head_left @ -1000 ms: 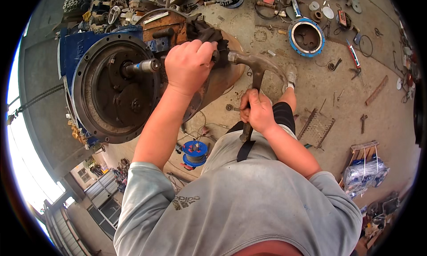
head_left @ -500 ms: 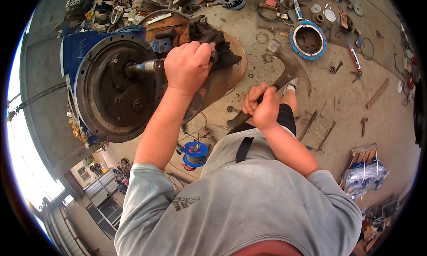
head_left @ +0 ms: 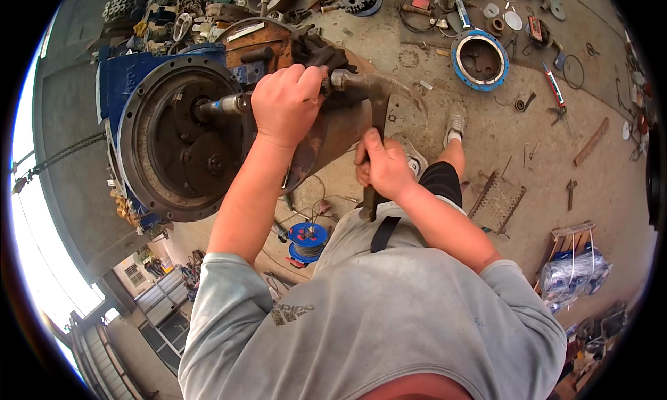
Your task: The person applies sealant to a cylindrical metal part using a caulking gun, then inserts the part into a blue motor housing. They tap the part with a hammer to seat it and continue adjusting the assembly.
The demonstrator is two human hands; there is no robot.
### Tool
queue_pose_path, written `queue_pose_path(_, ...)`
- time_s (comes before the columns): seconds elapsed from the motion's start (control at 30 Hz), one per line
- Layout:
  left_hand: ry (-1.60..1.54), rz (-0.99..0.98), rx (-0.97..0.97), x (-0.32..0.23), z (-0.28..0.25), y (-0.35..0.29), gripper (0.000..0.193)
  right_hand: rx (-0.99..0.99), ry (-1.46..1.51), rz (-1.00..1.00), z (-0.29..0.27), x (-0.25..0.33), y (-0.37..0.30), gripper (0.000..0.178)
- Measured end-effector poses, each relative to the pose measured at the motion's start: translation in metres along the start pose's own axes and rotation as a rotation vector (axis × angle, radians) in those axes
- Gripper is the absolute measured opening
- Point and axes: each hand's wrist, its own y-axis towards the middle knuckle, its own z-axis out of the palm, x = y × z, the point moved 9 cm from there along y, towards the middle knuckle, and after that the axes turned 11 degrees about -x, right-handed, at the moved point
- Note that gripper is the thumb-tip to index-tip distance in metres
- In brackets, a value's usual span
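My left hand [head_left: 286,107] is wrapped round a metal bar; its exposed silver-collared shaft [head_left: 229,105] reaches into the dark round recess [head_left: 182,132] of a blue flanged housing [head_left: 125,73]. My fingers cover the bar's middle. On the other side, my right hand [head_left: 384,167] grips the handle of a hammer [head_left: 368,84], its head blurred by motion. The hammer's face is up against the bar's right end, or very close; I cannot tell whether they touch. A dark rag [head_left: 323,53] lies on the rusty cylindrical casing [head_left: 333,132] behind.
A blue cable reel [head_left: 306,242] stands on the floor below my left forearm. Toward the back right lies a blue ring [head_left: 480,60]. A chain [head_left: 66,150] stretches to the housing from the left. Metal parts [head_left: 182,25] crowd the far left.
The hammer in my right hand has swung left, from out over the floor to the bar's end. My left hand stays on the bar, shifted slightly left.
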Motion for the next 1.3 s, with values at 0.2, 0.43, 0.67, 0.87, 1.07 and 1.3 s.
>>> queue_pose_path(0.2,0.001,0.002,-0.015,0.001,0.001,0.001,0.029,-0.047,0.241,-0.177,-0.009,0.010,-0.003,0.054)
queue_pose_path(0.43,-0.033,-0.029,0.007,0.001,0.000,-0.001,0.028,-0.065,0.287,-0.155,-0.013,0.013,-0.007,0.054)
queue_pose_path(0.67,0.025,-0.023,-0.014,0.004,0.001,0.000,0.028,-0.091,0.127,0.004,-0.012,0.001,-0.004,0.055)
queue_pose_path(0.87,0.043,-0.059,-0.027,0.006,0.002,0.000,0.027,-0.049,0.058,-0.056,0.004,0.006,-0.001,0.054)
queue_pose_path(1.07,0.013,-0.071,-0.017,0.006,0.000,0.003,0.026,-0.079,0.379,-0.182,-0.007,0.016,-0.003,0.054)
queue_pose_path(1.3,0.029,-0.049,-0.042,0.007,-0.002,0.003,0.028,-0.091,0.275,-0.071,-0.016,0.015,0.003,0.054)
